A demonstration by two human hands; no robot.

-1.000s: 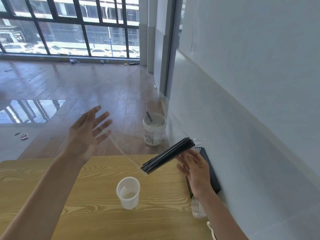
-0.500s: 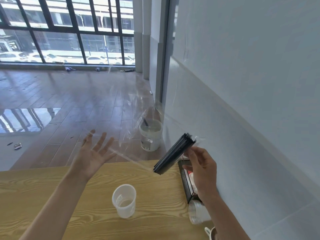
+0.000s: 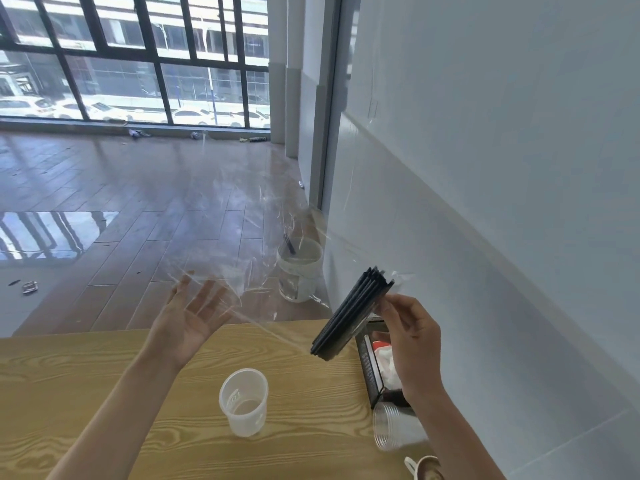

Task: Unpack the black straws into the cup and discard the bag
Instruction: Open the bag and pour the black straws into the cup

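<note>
Right hand (image 3: 412, 344) has its fingers and thumb pinched around the upper end of the bundle of black straws (image 3: 351, 315), holding it tilted in the air over the far right edge of the counter (image 3: 104, 393). Can't count individual straws, they're packed too tight, so call it one bundle. Left hand (image 3: 192, 320) is wide open, palm up, fingers spread, gripping nothing; the clear bag (image 3: 239, 268) is stretched out from the straws toward it and drapes across its fingertips. One bag, mostly off the bundle from the look of it.

On the counter: one empty translucent cup (image 3: 244, 401) standing upright, below and between the hands. One black mesh bin (image 3: 375, 367) against the wall under the right hand, one stack of clear cups (image 3: 393, 429) lying on its side just in front of it. One white bucket (image 3: 299, 268) sits on the floor past the counter.

Compared with half a second ago, barely anything moved: the straws are tipped a bit steeper and the left hand sits about the same, still open.
</note>
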